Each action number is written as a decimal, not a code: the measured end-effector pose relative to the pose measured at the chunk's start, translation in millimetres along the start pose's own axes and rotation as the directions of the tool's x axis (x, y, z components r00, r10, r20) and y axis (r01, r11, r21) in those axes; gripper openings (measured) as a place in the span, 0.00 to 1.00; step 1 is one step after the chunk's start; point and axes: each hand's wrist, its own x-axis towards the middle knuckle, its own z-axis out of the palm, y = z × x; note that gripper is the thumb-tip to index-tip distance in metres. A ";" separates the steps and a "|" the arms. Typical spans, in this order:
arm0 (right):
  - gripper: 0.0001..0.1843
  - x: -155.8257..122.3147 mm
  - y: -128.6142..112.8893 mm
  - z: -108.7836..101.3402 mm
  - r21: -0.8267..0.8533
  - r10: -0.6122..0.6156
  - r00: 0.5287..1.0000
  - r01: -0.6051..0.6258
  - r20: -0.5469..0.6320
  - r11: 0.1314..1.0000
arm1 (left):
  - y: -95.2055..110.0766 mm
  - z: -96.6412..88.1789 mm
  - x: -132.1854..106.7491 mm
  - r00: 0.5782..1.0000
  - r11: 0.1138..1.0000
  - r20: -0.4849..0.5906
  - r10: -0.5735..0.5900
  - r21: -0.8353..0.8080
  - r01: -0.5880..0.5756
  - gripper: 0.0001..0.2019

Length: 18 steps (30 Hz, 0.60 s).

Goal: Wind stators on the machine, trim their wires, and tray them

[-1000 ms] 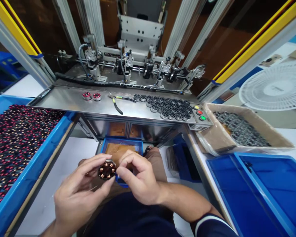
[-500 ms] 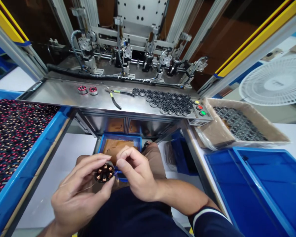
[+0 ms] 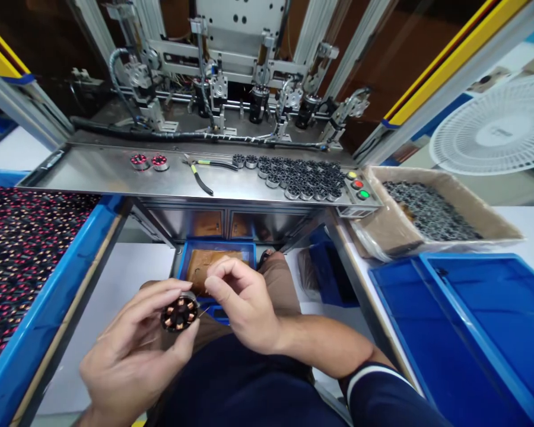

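My left hand (image 3: 137,350) grips a wound motor stator (image 3: 179,313) between thumb and fingers, its open face with copper coils turned towards me. A thin copper wire (image 3: 203,311) sticks out from the stator's right side. Just right of it, my right hand (image 3: 244,302) is closed in a pinch, thumb against forefinger, on what looks like another fine wire end leading from the stator. Beyond the hands, on the metal ledge, lie nippers (image 3: 200,178) with black and yellow handles. Two stators with red windings (image 3: 149,162) sit left of them.
Several bare stator cores (image 3: 300,175) cluster on the metal ledge (image 3: 89,172), beside push buttons (image 3: 358,185). A blue bin of wound stators (image 3: 111,207) stands left. At right are a lined carton (image 3: 471,237), blue trays (image 3: 485,332) and a fan (image 3: 498,127). Machine fixtures (image 3: 258,107) stand behind.
Both hands and the stator have shifted slightly left in view. The stator's face has turned a little more towards me. The right hand keeps its pinch, and the whole view has shifted slightly.
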 end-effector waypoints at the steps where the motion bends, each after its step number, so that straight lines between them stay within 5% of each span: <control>1: 0.11 -0.8 1.7 -1.2 0.042 -0.001 1.000 0.000 0.029 0.999 | 1.1 0.7 1.6 1.000 0.998 0.000 -0.009 -0.055 0.009 0.25; 5: 0.14 -2.6 3.8 -5.2 0.057 -0.036 0.985 0.027 0.167 0.998 | 4.6 1.6 7.6 0.991 0.978 -0.013 -0.134 -0.163 0.130 0.21; 11: 0.11 -0.4 -4.3 -6.5 -0.079 -0.133 0.987 0.140 0.087 0.987 | 9.6 0.6 9.7 0.988 0.977 -0.034 -0.151 -0.155 0.144 0.20; 18: 0.09 -1.0 -3.1 -4.0 -0.118 -0.182 0.969 0.203 0.167 0.972 | 7.4 -1.4 10.9 0.990 0.981 -0.002 -0.138 -0.136 0.137 0.21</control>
